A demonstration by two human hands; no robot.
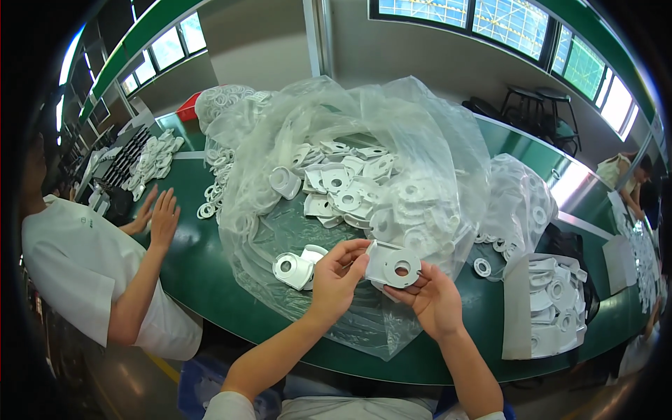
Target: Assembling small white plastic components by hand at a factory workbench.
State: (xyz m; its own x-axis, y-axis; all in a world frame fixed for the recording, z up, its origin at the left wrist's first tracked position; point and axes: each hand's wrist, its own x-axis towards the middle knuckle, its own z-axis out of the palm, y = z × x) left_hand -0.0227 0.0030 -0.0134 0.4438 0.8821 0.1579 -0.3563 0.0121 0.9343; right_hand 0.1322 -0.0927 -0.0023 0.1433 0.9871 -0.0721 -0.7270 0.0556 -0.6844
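Note:
Both my hands grip one white plastic housing (393, 264), flat with a round hole at its right end. My left hand (337, 276) pinches its left edge between thumb and fingers. The fingers of my right hand (430, 297) curl under its right end, by the hole. Just left of my left hand, a couple of similar white parts (294, 268) lie on the clear plastic bag (350, 315). Beyond my hands, a heap of white plastic parts (343, 185) fills the wide-open bag.
A cardboard box (518, 308) of white parts stands at right, near a bag of white rings (521, 196). More white rings (213, 185) lie left of the big bag on the green table (203, 280). A co-worker (105, 266) sits at left, hands raised over the table.

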